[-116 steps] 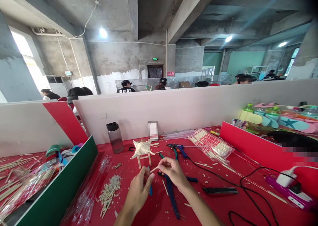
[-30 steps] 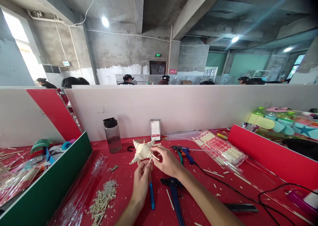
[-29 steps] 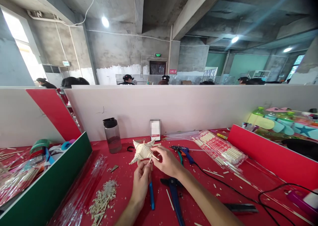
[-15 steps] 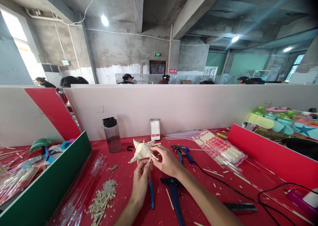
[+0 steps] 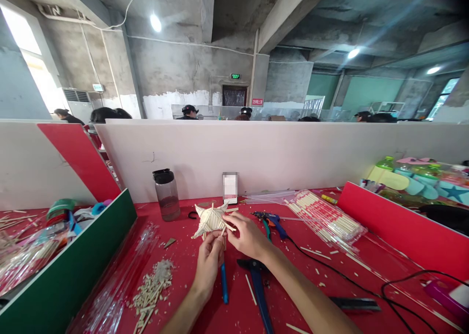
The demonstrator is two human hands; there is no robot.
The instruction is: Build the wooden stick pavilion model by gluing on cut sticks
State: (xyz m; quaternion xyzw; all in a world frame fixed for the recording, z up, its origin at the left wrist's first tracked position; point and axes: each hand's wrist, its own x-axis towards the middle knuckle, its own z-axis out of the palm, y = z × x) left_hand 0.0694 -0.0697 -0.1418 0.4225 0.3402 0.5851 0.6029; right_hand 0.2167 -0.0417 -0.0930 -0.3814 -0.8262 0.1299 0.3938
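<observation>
A star-shaped piece built of pale wooden sticks (image 5: 211,220) is held up over the red table. My right hand (image 5: 245,233) is closed on its right side, thumb and fingers pinching near one point. Below it, my left hand (image 5: 211,256) is closed too, its thumb and forefinger at a short stick at the star's lower edge. Whether that stick is fixed to the star, I cannot tell. Under my hands lies a blue pen-like tool (image 5: 224,287), and blue-handled cutters (image 5: 259,292) rest to its right.
A glue gun (image 5: 274,224) with a black cord lies to the right, by bundled sticks (image 5: 326,219). A dark bottle (image 5: 166,197) and a phone (image 5: 230,187) stand at the back. Stick offcuts (image 5: 152,292) are heaped at left, near a green divider (image 5: 76,270).
The view has tilted down slightly, so the background sits a little higher. Both hands keep their hold on the star, with hardly any movement.
</observation>
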